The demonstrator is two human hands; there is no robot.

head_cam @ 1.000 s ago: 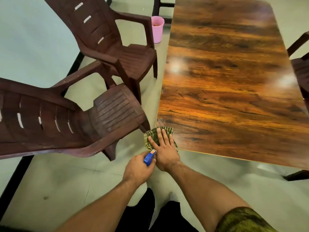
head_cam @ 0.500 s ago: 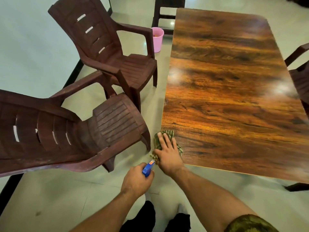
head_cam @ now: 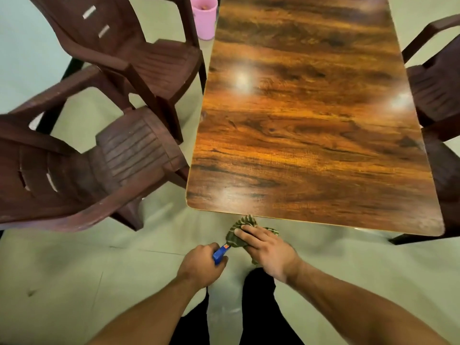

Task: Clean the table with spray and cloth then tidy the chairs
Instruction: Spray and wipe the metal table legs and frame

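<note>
Right hand (head_cam: 265,252) bunches the cloth (head_cam: 240,231) just off the table (head_cam: 311,145) edge at lower centre, ready to wipe; left hand (head_cam: 201,266) grips the blue spray (head_cam: 220,252), chairs (head_cam: 119,155) untidied at left

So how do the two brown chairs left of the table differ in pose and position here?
The near chair faces right, its seat front close to the table's near left corner; the far chair sits further along the table's left side, angled toward the viewer. The near chair's backrest runs out of frame at left; the far chair's runs out at the top. Both are dark brown slatted plastic armchairs, empty, not tucked in.
</note>
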